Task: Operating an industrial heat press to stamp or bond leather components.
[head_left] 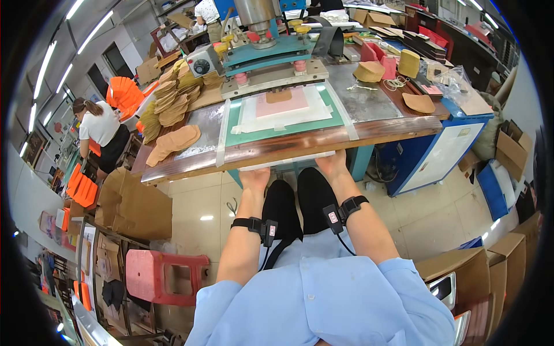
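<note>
My left hand (pixel 255 177) and my right hand (pixel 332 164) reach below the front edge of the wooden worktable (pixel 392 128), at the two ends of a white strip (pixel 288 161). Their fingers are hidden under the edge, so their grip does not show. On the tabletop ahead lies a green mat (pixel 234 130) taped down at its sides. White sheets (pixel 314 112) rest on it, topped by a pink sheet (pixel 297 101) with a brown piece (pixel 279 97) on it. The piece's far end is under the teal press (pixel 265 53).
Stacks of tan flat pieces (pixel 173 104) stand left, with loose ones (pixel 174 143) nearer. A yellow stack (pixel 409 63) and a tan piece (pixel 418 103) lie right. A blue-framed cabinet (pixel 438 155), a red stool (pixel 156 275) and cardboard boxes (pixel 135 202) surround me. Another person (pixel 107 127) works at left.
</note>
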Available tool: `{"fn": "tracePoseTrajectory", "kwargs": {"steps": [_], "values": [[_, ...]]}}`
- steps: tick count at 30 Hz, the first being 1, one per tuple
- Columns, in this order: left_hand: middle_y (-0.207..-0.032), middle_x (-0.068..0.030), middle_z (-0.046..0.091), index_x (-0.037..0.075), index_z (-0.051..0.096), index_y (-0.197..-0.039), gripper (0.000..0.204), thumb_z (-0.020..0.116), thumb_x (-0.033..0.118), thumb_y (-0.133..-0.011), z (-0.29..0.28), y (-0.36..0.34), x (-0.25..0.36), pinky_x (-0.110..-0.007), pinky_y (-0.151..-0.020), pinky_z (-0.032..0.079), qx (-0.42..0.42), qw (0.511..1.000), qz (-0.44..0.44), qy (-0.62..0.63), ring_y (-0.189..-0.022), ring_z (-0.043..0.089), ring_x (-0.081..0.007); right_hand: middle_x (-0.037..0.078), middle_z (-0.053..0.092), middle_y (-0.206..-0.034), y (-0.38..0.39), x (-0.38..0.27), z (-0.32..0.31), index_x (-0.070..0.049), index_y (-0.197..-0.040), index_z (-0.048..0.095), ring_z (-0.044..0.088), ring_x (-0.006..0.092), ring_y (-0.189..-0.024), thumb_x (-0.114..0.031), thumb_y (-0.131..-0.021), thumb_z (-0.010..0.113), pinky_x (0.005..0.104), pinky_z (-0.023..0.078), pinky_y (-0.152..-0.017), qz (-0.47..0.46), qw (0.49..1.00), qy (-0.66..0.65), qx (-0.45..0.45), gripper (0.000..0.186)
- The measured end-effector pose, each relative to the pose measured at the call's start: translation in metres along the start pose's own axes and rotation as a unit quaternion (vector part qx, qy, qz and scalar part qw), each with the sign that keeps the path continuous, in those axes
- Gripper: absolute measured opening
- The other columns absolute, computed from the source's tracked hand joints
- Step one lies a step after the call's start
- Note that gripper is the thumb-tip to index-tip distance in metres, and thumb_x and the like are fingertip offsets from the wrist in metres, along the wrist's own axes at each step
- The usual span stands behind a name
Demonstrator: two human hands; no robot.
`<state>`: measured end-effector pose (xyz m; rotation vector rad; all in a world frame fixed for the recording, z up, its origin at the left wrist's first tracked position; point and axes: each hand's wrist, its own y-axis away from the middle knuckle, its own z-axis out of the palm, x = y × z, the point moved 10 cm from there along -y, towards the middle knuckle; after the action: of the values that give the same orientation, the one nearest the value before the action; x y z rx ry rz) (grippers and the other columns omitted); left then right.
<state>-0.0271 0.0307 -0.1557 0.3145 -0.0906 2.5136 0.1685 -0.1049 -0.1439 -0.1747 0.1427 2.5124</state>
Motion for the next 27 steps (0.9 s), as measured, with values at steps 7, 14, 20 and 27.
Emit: {"fn": "tracePoseTrajectory", "kwargs": {"steps": [7,14,20,27], "values": [[-0.117,-0.0059,0.056,0.008,0.049,-0.119,0.036,0.032,0.029,-0.096,0.004,0.006,-0.002,-0.037,-0.088,0.047,0.024,0.999,-0.003,-0.031,-0.106,0.054,-0.0220,0.008,0.052,-0.114,-0.012,-0.001,-0.013,-0.008,-0.119,0.046,0.052,0.0256,-0.102,-0.038,-0.094,0.036,0.0428,0.045,-0.086,-0.003,1.000,-0.001,-0.008,0.041],[-0.125,-0.0080,0.052,0.008,0.047,-0.123,0.039,0.031,0.031,-0.096,0.007,0.006,-0.001,-0.042,-0.094,0.043,0.015,1.000,-0.006,-0.021,-0.114,0.050,-0.0252,0.007,0.050,-0.121,-0.010,0.002,-0.010,-0.008,-0.123,0.045,0.051,0.0257,-0.108,-0.041,-0.094,0.035,0.0410,0.044,-0.090,0.011,1.000,0.001,-0.010,0.045],[-0.122,-0.0052,0.053,0.011,0.049,-0.120,0.035,0.033,0.031,-0.096,0.011,0.011,0.001,-0.040,-0.094,0.043,0.033,0.998,0.003,-0.060,-0.113,0.051,-0.0226,0.005,0.052,-0.122,-0.008,0.004,-0.006,-0.008,-0.122,0.046,0.052,0.0228,-0.110,-0.038,-0.095,0.035,0.0394,0.044,-0.093,0.011,1.000,-0.026,-0.008,0.042],[-0.123,-0.0048,0.053,0.012,0.049,-0.120,0.037,0.033,0.033,-0.095,0.013,0.012,-0.003,-0.041,-0.093,0.045,0.033,0.999,-0.011,-0.038,-0.113,0.051,-0.0232,0.008,0.048,-0.128,0.005,0.001,0.006,-0.007,-0.128,0.041,0.048,0.0257,-0.116,-0.037,-0.096,0.033,0.0417,0.041,-0.098,0.005,0.998,-0.053,0.015,0.045]]}}
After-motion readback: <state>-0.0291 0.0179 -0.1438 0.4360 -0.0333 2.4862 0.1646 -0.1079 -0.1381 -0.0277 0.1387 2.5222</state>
